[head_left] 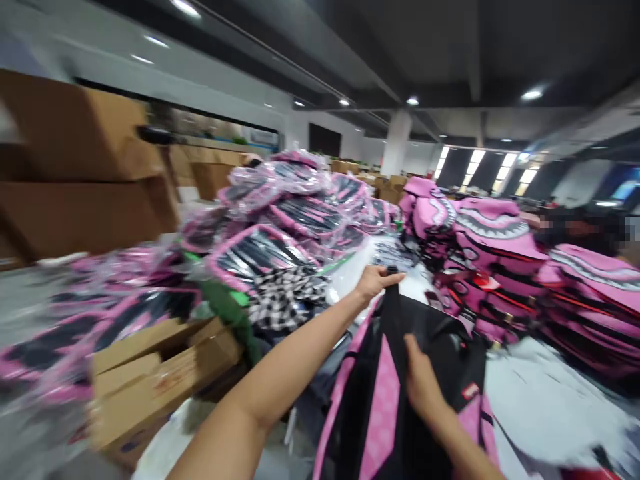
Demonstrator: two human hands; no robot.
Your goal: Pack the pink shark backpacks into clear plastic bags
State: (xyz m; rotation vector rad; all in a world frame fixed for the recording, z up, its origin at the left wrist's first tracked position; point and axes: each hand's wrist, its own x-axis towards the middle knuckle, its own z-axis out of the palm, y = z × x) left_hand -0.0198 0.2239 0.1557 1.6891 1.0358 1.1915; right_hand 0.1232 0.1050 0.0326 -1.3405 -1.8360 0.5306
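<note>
A black and pink backpack (445, 320) lies in front of me with its black strap side up. My left hand (376, 283) pinches the upper end of a black strap (394, 310) and holds it up off the bag. Lower down, my right hand (423, 379) is at the right edge of the same strap, its fingers curled and partly hidden against the black fabric. A small red and white tag (470, 391) shows on the bag, right of that hand.
Plastic-wrapped pink and black backpacks (300, 213) are heaped ahead and to the left. Stacked pink backpacks (495, 233) with toothy-mouth prints stand right. An open cardboard box (150, 387) sits at lower left, near checked cloth (285, 297). Large cartons (75, 213) rise far left.
</note>
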